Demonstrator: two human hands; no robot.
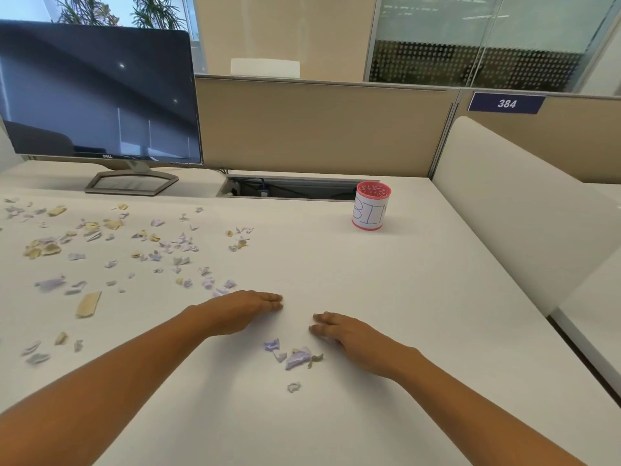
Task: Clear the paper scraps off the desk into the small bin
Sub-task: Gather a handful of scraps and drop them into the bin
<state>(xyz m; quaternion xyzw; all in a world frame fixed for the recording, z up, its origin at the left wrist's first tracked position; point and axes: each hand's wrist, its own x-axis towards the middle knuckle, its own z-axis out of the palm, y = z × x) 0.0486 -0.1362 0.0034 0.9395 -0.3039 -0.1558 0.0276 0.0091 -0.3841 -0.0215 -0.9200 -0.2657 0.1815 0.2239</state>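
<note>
Several torn paper scraps, lilac and pale yellow, lie scattered over the left half of the white desk. A small cluster of lilac scraps lies near the front, between my forearms. My left hand lies flat on the desk with straight fingers pointing right, a few scraps just behind it. My right hand lies flat too, fingers pointing left, just right of the small cluster. Neither hand holds anything. The small pink mesh bin, with a paper label reading BIN, stands upright at the back right of the desk.
A dark monitor on a stand fills the back left. An open cable tray is set into the desk's back edge beside the bin. A beige partition closes the back, and a white divider runs along the right.
</note>
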